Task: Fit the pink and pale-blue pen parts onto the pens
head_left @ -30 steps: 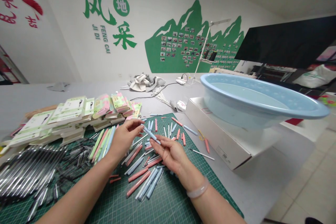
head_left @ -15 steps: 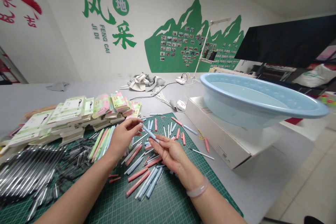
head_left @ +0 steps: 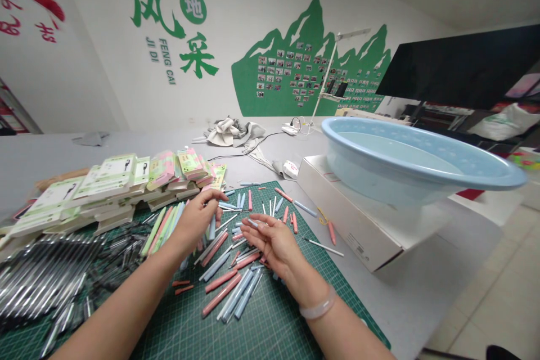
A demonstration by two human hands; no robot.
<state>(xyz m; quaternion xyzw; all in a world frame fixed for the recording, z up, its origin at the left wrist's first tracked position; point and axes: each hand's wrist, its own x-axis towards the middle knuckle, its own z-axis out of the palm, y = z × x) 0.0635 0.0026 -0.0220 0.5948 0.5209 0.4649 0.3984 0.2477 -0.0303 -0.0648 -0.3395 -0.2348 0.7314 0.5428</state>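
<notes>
My left hand (head_left: 198, 216) is closed over the pen parts, its thumb and fingers around a slim blue pen barrel (head_left: 228, 206), partly hidden by the fingers. Between the thumb and fingertips of my right hand (head_left: 276, 239) is a short light-blue pen piece (head_left: 252, 223); the other fingers are loosely curled. A gap separates the two hands. Beneath them, pink pen barrels (head_left: 221, 294), blue barrels (head_left: 248, 295) and thin white refills (head_left: 230, 295) lie scattered on the green cutting mat (head_left: 287, 326).
Black-and-clear pens (head_left: 46, 270) lie in rows at the left, below stacked white-green boxes (head_left: 105, 174). Green, pink and blue barrels (head_left: 162, 230) lean beside my left forearm. A blue basin (head_left: 388, 163) rests on a white carton (head_left: 346, 214) at the right. Crumpled cloth (head_left: 234, 132) lies behind.
My hands have drawn apart; the blue pen that spanned both is no longer between them. A short blue piece stays in my right fingers, and my left hand has shifted slightly left.
</notes>
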